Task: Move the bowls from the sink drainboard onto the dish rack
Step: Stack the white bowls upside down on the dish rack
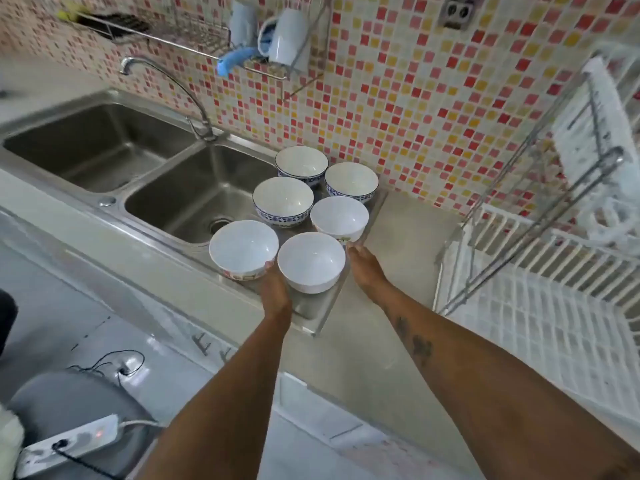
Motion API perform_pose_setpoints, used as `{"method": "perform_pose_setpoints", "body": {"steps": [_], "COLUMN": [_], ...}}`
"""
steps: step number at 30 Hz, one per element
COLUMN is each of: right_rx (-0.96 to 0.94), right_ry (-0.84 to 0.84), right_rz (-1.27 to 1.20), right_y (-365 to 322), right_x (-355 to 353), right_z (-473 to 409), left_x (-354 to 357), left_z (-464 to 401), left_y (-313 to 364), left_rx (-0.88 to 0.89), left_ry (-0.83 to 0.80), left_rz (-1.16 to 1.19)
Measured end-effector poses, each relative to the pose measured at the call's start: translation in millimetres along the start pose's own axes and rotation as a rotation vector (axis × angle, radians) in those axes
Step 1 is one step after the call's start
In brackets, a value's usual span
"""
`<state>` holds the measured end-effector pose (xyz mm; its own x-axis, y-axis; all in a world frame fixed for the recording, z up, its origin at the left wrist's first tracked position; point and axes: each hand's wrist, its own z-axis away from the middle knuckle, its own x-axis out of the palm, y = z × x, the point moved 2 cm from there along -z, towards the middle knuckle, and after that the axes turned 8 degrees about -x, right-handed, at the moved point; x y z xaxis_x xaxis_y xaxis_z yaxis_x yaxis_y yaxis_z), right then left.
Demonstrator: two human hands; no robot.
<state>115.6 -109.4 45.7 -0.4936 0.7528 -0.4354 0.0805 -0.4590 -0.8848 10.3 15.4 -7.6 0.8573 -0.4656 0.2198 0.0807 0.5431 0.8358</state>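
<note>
Several bowls stand upright on the steel sink drainboard (311, 315): three blue-patterned bowls (283, 201) at the back and three white ones in front. My left hand (275, 289) lies between the front-left white bowl (243, 249) and the front-middle white bowl (311, 261). Its thumb rests on the front-left bowl's rim, and its fingers are hidden behind the front-middle bowl. My right hand (367, 268) stretches over the counter, fingertips touching the lower side of the right white bowl (339, 216). The white dish rack (519, 306) stands at the right, with no bowls in it.
A double steel sink (194, 195) with a curved faucet (166, 81) lies left of the bowls. The mosaic-tiled wall carries a wire shelf (194, 36) with cups. A strip of grey counter (408, 230) separates drainboard and rack. A power strip (69, 445) lies on a grey stool below.
</note>
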Motion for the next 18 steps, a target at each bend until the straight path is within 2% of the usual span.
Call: {"method": "perform_pose_setpoints", "body": {"steps": [3,9,14,18], "right_rx": [0.06,0.145,0.178,0.17], "right_ry": [0.07,0.117,0.194,0.198], "right_rz": [-0.111,-0.289,-0.292,-0.329], "right_y": [5,14,16,12], "right_x": [6,29,40,38], "right_z": [-15,-30,-31,-24], "left_x": [7,18,35,34], "left_z": [0,-27,-11,-5], "left_y": [6,-15,-7,-10], "left_rx": [-0.047,-0.11,-0.091,-0.145], "left_ry": [0.08,0.067,0.16,0.177], "left_rz": [0.09,0.081,0.04,0.123]}}
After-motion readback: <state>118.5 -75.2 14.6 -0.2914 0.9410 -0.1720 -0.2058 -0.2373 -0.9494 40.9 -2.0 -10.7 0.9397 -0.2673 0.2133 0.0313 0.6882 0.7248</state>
